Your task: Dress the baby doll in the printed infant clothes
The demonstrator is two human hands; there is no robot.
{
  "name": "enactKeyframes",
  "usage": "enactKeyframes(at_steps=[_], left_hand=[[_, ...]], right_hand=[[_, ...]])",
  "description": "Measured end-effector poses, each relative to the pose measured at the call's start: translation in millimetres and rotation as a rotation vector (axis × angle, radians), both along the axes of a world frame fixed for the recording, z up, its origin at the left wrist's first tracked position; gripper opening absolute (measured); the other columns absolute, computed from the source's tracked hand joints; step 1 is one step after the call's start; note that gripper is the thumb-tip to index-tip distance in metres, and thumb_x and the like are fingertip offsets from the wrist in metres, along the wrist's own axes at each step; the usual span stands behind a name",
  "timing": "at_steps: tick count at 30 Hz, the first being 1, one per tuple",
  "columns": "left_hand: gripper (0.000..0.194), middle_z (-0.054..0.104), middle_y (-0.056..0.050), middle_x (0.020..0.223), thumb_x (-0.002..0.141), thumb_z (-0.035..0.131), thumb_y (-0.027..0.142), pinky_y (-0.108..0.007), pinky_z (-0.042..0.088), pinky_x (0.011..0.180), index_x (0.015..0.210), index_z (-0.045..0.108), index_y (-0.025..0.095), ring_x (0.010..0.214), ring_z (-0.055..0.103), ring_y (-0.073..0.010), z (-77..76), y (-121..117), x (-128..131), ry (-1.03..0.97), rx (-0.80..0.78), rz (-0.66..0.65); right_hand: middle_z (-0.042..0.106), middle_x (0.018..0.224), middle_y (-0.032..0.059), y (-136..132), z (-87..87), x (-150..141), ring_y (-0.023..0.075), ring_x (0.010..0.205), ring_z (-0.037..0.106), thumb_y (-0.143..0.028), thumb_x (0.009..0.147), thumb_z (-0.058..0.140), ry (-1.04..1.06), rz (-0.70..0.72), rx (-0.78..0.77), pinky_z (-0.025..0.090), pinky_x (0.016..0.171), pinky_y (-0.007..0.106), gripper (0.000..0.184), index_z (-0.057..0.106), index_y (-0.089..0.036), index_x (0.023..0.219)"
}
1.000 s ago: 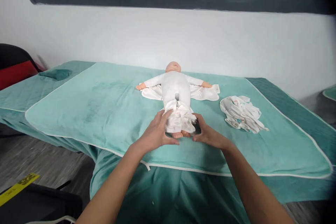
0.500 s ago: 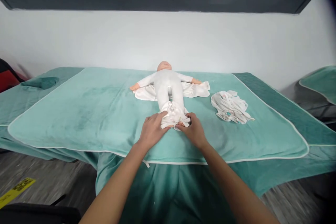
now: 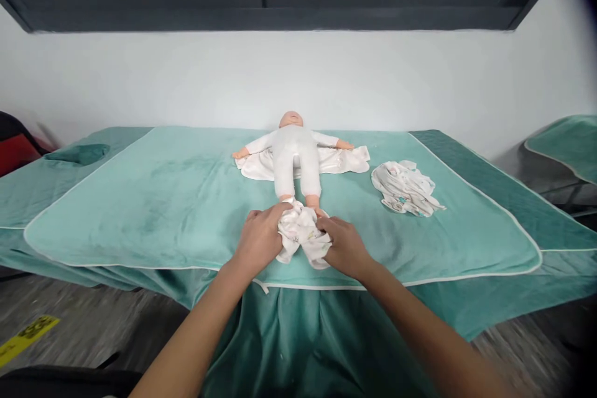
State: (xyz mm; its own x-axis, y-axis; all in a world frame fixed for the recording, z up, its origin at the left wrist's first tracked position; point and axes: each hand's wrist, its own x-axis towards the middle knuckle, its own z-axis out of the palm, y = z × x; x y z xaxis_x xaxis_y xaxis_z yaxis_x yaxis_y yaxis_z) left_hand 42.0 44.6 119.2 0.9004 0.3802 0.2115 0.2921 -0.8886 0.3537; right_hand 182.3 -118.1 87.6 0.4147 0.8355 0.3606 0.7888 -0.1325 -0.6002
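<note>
A baby doll (image 3: 295, 152) with a white cloth body lies on its back, arms spread and feet toward me. My left hand (image 3: 261, 233) and my right hand (image 3: 344, 245) grip a pair of small white baby pants (image 3: 301, 230) with a faint print, one hand on each side. The bunched pants are at the doll's feet, partly covering them; both lower legs show above the fabric. Beneath the doll's arms and back a white baby garment (image 3: 342, 160) is spread out.
A crumpled white printed cloth (image 3: 405, 188) lies to the right on the green padded mat (image 3: 186, 199). The mat covers a bed against the white wall (image 3: 298, 74), below a dark-framed window (image 3: 261, 9). A red and black object (image 3: 16, 148) stands at the far left.
Both hands have drawn the pants down the doll's lower legs toward me. The ankles and part of a foot are now uncovered, and the fabric hangs nearer the mat's front edge.
</note>
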Motion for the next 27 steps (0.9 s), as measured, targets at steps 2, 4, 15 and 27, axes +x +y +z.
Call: enactKeyframes(at_steps=[2, 4, 15, 27], left_hand=[[0.055, 0.067, -0.003, 0.121, 0.081, 0.043, 0.006, -0.035, 0.041, 0.086, 0.129, 0.051, 0.031, 0.104, 0.064, -0.022, 15.7, 2, -11, 0.081, 0.041, -0.087], [0.055, 0.066, -0.003, 0.109, 0.079, 0.045, 0.006, -0.035, 0.04, 0.082, 0.125, 0.056, 0.034, 0.09, 0.065, -0.0209, 32.2, 5, -21, 0.225, 0.112, -0.186], [0.002, 0.06, 0.003, 0.071, 0.075, 0.059, 0.022, -0.028, 0.034, 0.064, 0.073, 0.059, 0.023, 0.067, 0.054, -0.0164, 147.3, 10, -31, 0.278, 0.037, -0.269], [0.033, 0.063, 0.0, 0.081, 0.066, 0.075, 0.045, -0.028, 0.05, 0.064, 0.087, 0.062, 0.023, 0.079, 0.063, -0.0194, 189.8, 13, -53, 0.078, -0.377, -0.204]], right_hand=[[0.065, 0.077, 0.0003, -4, 20.3, 5, 0.0181, 0.07, 0.058, -0.025, 0.077, 0.062, 0.116, 0.209, -0.09, 0.037, 0.065, 0.027, 0.007, 0.057, -0.022, 0.08], [0.068, 0.084, -0.0014, -5, 43.4, 13, 0.0174, 0.073, 0.06, -0.025, 0.076, 0.065, 0.189, 0.348, -0.208, 0.039, 0.066, 0.026, 0.016, 0.062, -0.023, 0.091], [0.061, 0.063, -0.005, 23, 178.6, 21, 0.0146, 0.055, 0.052, -0.044, 0.058, 0.087, -0.041, 0.626, -0.516, 0.031, 0.051, 0.026, 0.033, 0.066, -0.025, 0.075], [0.055, 0.075, -0.0047, 31, 235.0, -10, 0.0093, 0.077, 0.057, -0.037, 0.074, 0.081, 0.163, 0.662, -0.119, 0.042, 0.065, 0.02, 0.031, 0.058, -0.015, 0.074]])
